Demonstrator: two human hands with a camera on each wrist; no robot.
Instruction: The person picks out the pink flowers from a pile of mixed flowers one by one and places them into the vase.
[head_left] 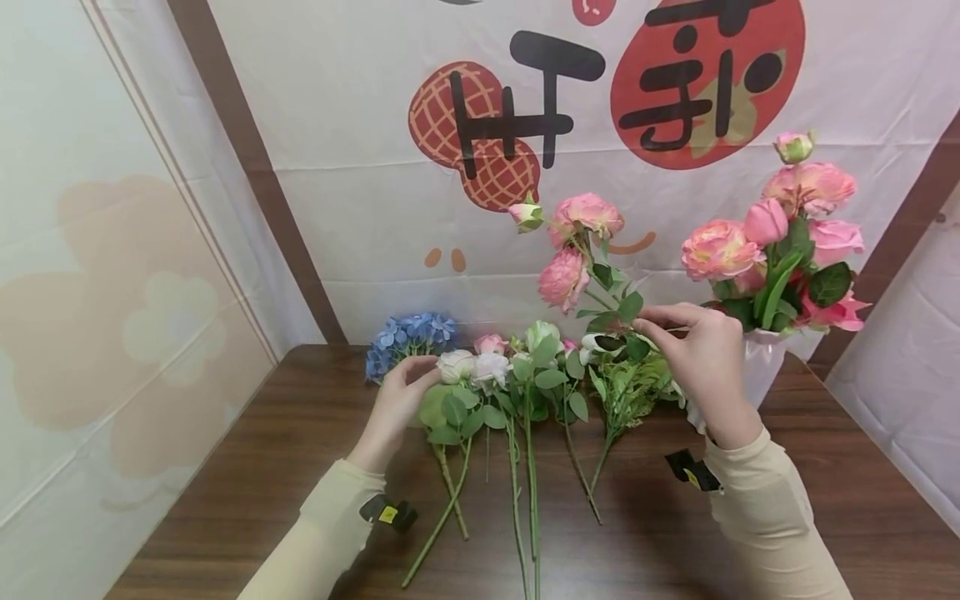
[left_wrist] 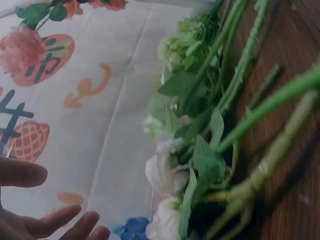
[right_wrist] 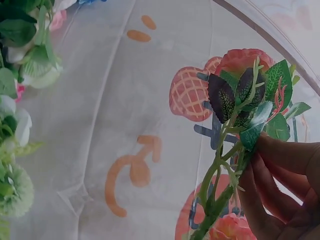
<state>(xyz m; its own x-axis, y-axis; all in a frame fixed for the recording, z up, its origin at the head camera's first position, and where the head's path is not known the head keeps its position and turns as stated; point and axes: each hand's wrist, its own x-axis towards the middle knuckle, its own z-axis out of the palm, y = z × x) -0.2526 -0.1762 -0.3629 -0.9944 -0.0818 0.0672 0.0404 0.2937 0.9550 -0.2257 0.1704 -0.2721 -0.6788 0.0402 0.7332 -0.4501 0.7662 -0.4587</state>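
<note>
My right hand (head_left: pixel 705 358) pinches the leafy stem of a pink flower spray (head_left: pixel 585 217) between thumb and fingers, holding it above the table. The spray carries two full blooms and a pale bud. In the right wrist view, the thumb and fingers close on its green stem (right_wrist: pixel 217 205) beside dark leaves. My left hand (head_left: pixel 397 404) is beside a white rose (head_left: pixel 456 367) at the left of the laid-out flowers. In the left wrist view, its thumb and fingers (left_wrist: pixel 60 217) are spread apart with nothing between them.
A white vase (head_left: pixel 757 367) of pink flowers stands at the right rear. Blue hydrangea (head_left: pixel 412 333), white flowers and green ferny sprigs (head_left: pixel 630 383) lie across the wooden table (head_left: pixel 300 450), stems toward me. A printed cloth (head_left: pixel 345 225) hangs behind.
</note>
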